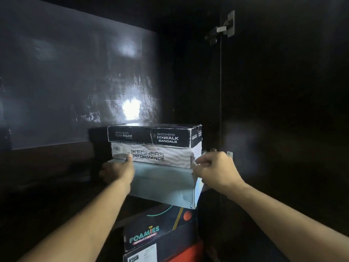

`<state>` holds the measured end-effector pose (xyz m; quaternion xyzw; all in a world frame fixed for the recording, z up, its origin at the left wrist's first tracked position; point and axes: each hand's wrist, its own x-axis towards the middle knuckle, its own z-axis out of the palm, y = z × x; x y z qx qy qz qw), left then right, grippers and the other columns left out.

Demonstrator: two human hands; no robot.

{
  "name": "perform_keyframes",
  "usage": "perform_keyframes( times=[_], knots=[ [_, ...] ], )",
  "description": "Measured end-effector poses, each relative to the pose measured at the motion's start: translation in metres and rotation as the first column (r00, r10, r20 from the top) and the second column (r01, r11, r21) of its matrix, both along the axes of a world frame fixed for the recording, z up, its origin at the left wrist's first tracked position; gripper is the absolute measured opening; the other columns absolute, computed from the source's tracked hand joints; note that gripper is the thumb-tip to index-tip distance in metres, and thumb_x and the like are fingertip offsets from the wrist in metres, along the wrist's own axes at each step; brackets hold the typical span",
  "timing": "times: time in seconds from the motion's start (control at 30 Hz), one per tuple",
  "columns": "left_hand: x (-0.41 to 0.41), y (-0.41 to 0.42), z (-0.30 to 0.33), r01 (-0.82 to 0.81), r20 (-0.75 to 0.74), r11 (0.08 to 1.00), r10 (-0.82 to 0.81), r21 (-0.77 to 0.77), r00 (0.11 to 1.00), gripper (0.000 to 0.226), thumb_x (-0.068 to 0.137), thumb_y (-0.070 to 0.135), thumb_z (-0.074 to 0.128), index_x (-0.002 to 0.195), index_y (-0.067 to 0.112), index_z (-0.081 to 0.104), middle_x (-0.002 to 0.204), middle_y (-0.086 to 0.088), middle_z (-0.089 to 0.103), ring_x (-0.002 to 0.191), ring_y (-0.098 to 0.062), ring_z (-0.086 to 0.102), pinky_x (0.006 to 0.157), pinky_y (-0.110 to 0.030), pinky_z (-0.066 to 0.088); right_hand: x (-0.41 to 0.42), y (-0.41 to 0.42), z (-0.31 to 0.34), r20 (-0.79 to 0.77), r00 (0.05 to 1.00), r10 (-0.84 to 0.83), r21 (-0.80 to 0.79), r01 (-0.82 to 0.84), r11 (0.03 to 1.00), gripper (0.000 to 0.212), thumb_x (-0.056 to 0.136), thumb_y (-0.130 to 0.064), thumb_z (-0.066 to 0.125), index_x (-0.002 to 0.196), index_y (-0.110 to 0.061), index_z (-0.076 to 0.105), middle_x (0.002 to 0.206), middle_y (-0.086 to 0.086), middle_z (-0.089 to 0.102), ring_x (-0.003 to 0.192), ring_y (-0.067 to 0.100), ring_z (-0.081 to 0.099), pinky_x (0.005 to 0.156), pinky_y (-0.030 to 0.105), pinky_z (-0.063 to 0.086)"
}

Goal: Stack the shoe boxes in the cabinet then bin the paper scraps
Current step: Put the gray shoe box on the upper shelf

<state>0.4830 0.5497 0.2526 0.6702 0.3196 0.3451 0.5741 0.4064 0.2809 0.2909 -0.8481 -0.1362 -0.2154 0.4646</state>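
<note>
Pretty dark inside the dark wooden cabinet [75,63], with a bright glare spot on the glossy back panel just above the stack. Silver door hinge [225,25] up top on the right.

Four-ish boxes piled up near the right side of the cabinet. Topmost: black-lidded Skechers cardboard shoe box with a white wavy-patterned base [156,146], "GOwalk Sandals" on the lid, "Performance" on the base. Right under it and touching: plain pale blue-grey cardboard shoe box [162,184], front face creased near the lower right corner, tilted a bit and sticking out toward the camera. Below that: dark navy Foamies shoe box with teal lettering [151,233], and a red box [190,252] peeking out at the very bottom, mostly cut off by the frame edge.

Left hand [118,171] wrapped around the left end of the blue-grey box, thumb up against the front of the white base above it, fingers curled behind and out of sight. Right hand [215,170] gripping the right end of the same box, fingers [201,163] curled over its top right corner, right at the seam with the Skechers box.

Both forearms bare, reaching in from the bottom corners. No paper scraps visible anywhere.
</note>
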Motion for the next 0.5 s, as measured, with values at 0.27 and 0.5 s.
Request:
perform_keyframes(
  times=[0.27, 0.5],
  knots=[
    [0.012, -0.023, 0.0, 0.444, 0.06, 0.879, -0.44, -0.175, 0.896, 0.118, 0.04, 0.073, 0.077, 0.138, 0.016, 0.045, 0.135, -0.007, 0.052, 0.119, -0.029, 0.054, 0.102, -0.049, 0.044, -0.005, 0.007, -0.032, 0.193, 0.977, 0.094, -0.143, -0.067, 0.987, 0.02, 0.087, -0.024, 0.067, 0.103, -0.022, 0.077, 0.101, -0.004, 0.07, 0.088, 0.002, 0.063, 0.08, 0.015, 0.051],
    [0.03, -0.055, 0.006, 0.331, 0.169, 0.938, -0.312, -0.098, 0.935, 0.041, 0.087, 0.034, 0.067, 0.115, 0.004, 0.064, 0.116, -0.013, 0.066, 0.103, -0.03, 0.063, 0.086, -0.036, 0.049, 0.001, 0.012, -0.042, 0.106, 0.964, 0.242, -0.489, -0.162, 0.857, 0.043, 0.09, -0.01, 0.058, 0.13, -0.025, 0.058, 0.143, -0.011, 0.034, 0.121, 0.012, 0.052, 0.102, 0.02, 0.04]
  ],
)
